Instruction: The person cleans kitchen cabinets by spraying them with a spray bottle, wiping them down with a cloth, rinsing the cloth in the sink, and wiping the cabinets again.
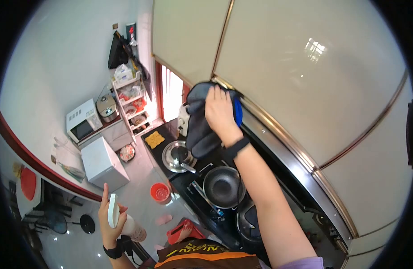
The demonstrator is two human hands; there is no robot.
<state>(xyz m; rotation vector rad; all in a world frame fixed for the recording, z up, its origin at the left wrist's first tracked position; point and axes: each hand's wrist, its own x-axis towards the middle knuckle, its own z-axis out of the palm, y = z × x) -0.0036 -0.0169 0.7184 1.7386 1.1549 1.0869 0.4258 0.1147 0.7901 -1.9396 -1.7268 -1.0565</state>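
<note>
My left hand, low on the left, grips a white spray bottle by its neck. Its index finger points upward beside the white trigger head. Out in front, my right hand lies over a dark grey cloth at the lower edge of the pale upper cabinet. The fingers are close together on the cloth, which hangs down over the counter and shows a blue edge at its right. Dark bands are on both wrists.
Below the cloth, the black counter bears a wok, a steel lid and a yellow cloth. A metal hood edge runs along the right. A red bucket and a red stool underfoot stand on the floor.
</note>
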